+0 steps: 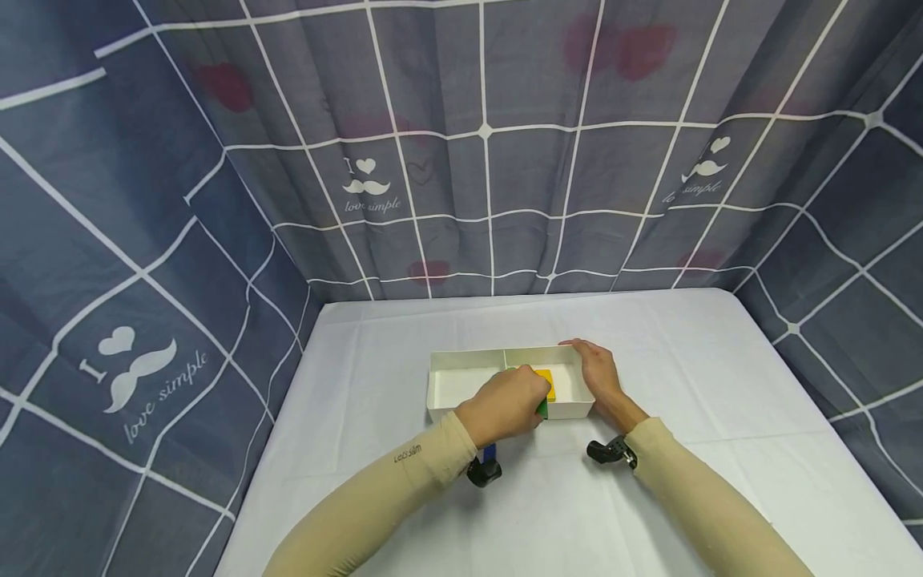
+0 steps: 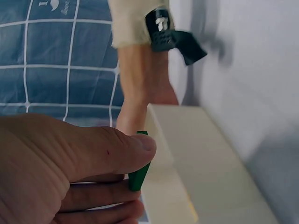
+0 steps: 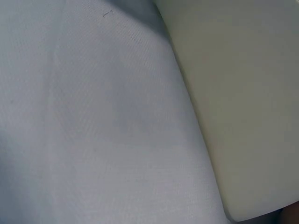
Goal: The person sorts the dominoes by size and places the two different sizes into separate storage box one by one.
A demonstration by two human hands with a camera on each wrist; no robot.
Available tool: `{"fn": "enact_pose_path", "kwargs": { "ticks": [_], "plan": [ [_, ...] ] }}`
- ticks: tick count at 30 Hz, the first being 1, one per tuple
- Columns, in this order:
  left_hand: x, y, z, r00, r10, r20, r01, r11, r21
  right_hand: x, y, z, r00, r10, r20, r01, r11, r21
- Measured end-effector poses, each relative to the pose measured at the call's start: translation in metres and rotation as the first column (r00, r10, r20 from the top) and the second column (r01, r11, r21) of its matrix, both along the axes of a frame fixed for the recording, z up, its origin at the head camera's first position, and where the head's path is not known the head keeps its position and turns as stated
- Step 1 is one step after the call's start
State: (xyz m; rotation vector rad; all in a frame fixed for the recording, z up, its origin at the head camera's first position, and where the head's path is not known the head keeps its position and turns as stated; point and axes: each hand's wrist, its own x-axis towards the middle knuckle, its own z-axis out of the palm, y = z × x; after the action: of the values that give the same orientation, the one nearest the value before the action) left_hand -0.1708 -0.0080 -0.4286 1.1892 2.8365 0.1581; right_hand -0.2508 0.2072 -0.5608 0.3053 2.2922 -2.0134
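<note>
A long white box [image 1: 570, 411] with a divider stands on the table in the head view. Above its right compartment, my left hand [image 1: 505, 403] pinches a thin green piece [image 2: 138, 173] between thumb and fingers. The same green piece [image 1: 542, 409] shows only in part below that hand in the head view. A yellow piece [image 1: 550, 386] lies in the right compartment, partly covered by my left hand. My right hand [image 1: 601, 373] holds the box's right end, fingers bent round the back corner. In the right wrist view only the box's outer wall [image 3: 243, 102] and cloth appear.
White cloth [image 1: 382, 336] covers the table. Dark checked curtains [image 1: 447, 184] enclose the back and both sides. A black wrist strap mount [image 1: 483, 471] hangs under the left wrist, and another mount [image 1: 609, 451] sits on the right wrist.
</note>
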Motion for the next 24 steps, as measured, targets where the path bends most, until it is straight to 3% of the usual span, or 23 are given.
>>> {"fn": "enact_pose_path", "kwargs": {
  "ticks": [13, 24],
  "plan": [
    [-0.017, -0.026, 0.012, 0.994, 0.101, 0.033, -0.103, 0.994, 0.044, -0.001, 0.0, -0.001, 1.0, -0.013, 0.023, 0.013, 1.0, -0.011],
    [-0.027, -0.05, 0.008, 0.981, 0.182, 0.065, -0.185, 0.982, 0.043, -0.001, -0.001, 0.0, 1.0, -0.005, 0.026, 0.005, 1.0, -0.011]
  ]
}}
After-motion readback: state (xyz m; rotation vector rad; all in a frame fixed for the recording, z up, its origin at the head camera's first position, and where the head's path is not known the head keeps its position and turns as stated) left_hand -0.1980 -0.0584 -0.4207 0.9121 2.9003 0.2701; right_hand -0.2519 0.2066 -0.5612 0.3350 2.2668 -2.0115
